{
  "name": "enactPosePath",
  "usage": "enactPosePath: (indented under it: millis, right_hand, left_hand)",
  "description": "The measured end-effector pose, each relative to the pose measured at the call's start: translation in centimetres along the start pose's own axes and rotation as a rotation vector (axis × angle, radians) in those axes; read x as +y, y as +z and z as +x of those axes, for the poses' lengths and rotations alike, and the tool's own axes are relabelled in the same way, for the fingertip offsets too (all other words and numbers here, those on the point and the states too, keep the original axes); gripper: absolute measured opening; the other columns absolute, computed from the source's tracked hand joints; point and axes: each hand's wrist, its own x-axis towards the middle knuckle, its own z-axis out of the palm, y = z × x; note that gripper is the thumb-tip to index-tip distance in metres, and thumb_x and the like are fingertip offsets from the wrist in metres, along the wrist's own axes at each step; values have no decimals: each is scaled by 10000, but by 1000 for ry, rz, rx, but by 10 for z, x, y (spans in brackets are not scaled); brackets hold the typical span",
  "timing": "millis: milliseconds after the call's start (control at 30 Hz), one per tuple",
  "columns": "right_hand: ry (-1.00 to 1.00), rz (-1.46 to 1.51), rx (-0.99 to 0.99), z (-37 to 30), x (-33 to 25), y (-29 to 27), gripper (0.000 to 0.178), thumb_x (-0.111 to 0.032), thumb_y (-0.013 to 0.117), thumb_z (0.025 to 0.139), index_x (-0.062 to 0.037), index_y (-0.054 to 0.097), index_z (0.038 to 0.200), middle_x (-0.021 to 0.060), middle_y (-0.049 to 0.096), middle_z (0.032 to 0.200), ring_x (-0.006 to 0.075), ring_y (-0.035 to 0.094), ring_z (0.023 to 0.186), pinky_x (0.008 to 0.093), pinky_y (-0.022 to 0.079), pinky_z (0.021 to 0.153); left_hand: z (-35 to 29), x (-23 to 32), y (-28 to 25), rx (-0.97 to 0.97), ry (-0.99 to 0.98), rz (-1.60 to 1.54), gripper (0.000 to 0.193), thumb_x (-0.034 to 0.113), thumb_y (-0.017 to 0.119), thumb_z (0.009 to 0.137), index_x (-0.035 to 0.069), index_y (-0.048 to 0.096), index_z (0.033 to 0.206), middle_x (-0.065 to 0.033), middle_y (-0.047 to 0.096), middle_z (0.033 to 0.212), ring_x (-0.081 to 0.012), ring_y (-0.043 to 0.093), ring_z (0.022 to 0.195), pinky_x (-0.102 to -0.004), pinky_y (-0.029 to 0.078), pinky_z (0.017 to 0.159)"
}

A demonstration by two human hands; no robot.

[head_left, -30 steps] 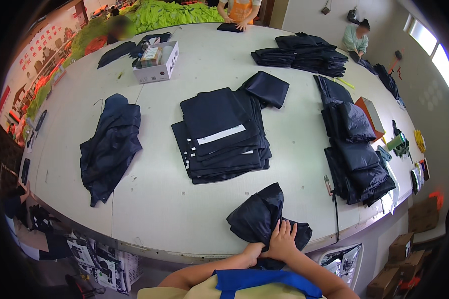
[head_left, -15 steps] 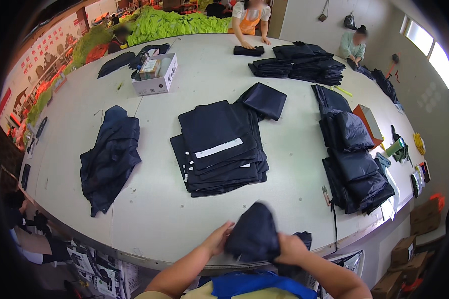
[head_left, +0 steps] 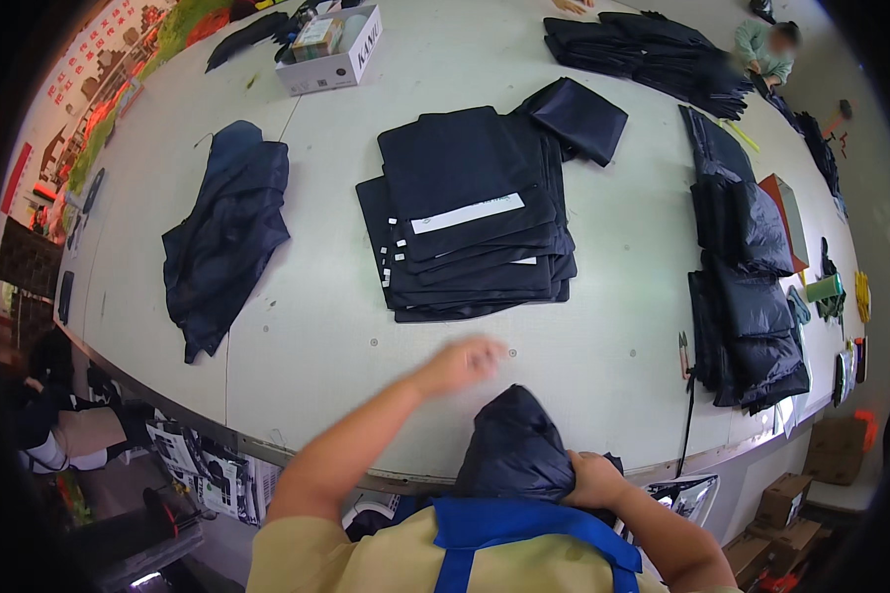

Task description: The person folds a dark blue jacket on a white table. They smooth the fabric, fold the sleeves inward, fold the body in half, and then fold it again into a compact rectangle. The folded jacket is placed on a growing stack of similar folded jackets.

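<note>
At the near table edge, my right hand (head_left: 596,481) grips the side of a bunched black fabric piece (head_left: 516,445), thin and slightly shiny, standing up to a rounded peak. My left hand (head_left: 465,364) is off it, above the table just beyond the bundle, its fingers smeared by motion. Farther off lies a stack of flat black fabric pieces (head_left: 465,163) with small white tags along the left side and a white strip (head_left: 468,212) on top. A folded black piece (head_left: 576,121) rests against the stack's far right corner.
A loose dark garment (head_left: 229,237) lies at left, and a white box of supplies (head_left: 331,64) stands behind it. Folded black bundles (head_left: 747,326) line the right side, with snips (head_left: 683,354) beside them. Black piles (head_left: 643,59) and a co-worker (head_left: 769,49) are at the far right.
My left hand has let go of the black fabric and moved away from it, forward. My right hand keeps its grip, with the bundle now closer to my body. The view has tipped downward.
</note>
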Motion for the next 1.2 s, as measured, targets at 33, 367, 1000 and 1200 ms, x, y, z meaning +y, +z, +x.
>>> enactPosePath:
  millis: [33,367,1000,1200]
  right_hand:
    - [83,52,24,-3,1,-2,816,-445,793,546,43,527,1143,246,638,996,383,613,982,424,494,871]
    - [200,317,428,-7,30,-39,785,-316,847,512,35,535,1142,266,643,982,419,619,949,427,498,869]
    - [-296,-290,148,10,-73,-52,520,-286,741,596,4,557,987,195,645,792,370,641,785,436,528,715]
    - [191,-123,297,7,-73,-33,595,-331,711,628,46,544,1057,269,655,859,425,641,843,452,519,787]
  left_hand:
    - [32,3,-24,284,279,349,289,71,631,826,47,623,1113,-81,623,1119,-194,603,967,-315,488,840]
    - [166,-20,-150,540,-276,1226,365,147,574,854,140,563,1218,-113,591,1050,-300,587,999,-396,505,815]
    - [-84,67,12,300,97,914,318,14,556,830,28,540,1147,-165,514,1165,-357,560,1020,-410,493,833]
    - [-116,94,21,158,106,963,392,54,548,837,144,603,1214,-106,528,879,-299,558,827,-376,485,723]
